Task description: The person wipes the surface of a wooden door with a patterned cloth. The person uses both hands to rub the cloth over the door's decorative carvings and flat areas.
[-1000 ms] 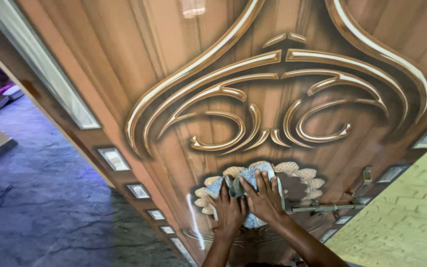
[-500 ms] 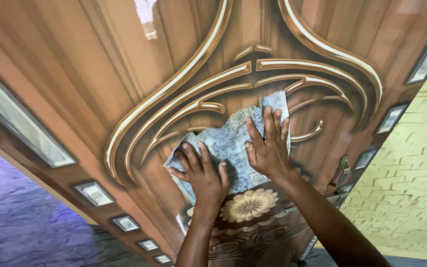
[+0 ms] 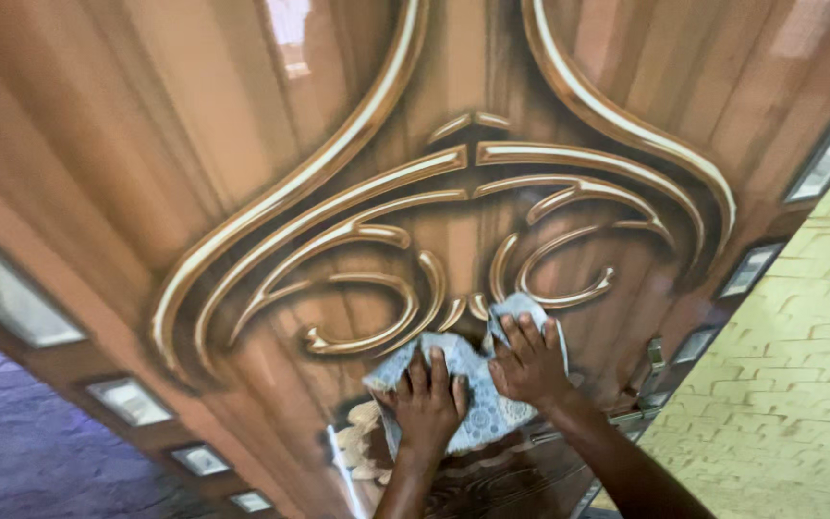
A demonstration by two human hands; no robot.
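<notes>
- Glossy wood-grain door panel (image 3: 242, 144) with raised golden scrollwork (image 3: 405, 240) fills the view; a patterned blue-and-white cloth (image 3: 477, 384) lies flat against it just below the scrolls, partly over a printed flower motif (image 3: 357, 447).
- Left hand (image 3: 427, 404) and right hand (image 3: 528, 360) both press the cloth with fingers spread flat, palms down, not clenched around it.
- Risk, as I judge it: held only by palm pressure on a slick face, the cloth could bunch or slide out from under a hand; it might also snag on the metal latch (image 3: 650, 370) just right of the right hand.
- Beyond: small inset panes (image 3: 127, 399) along the frame, a pale yellow brick wall (image 3: 799, 384) at right.
- Compared with half a second earlier, both hands and the cloth sit lower, off the upper scrolls, and the cloth is more gathered.
</notes>
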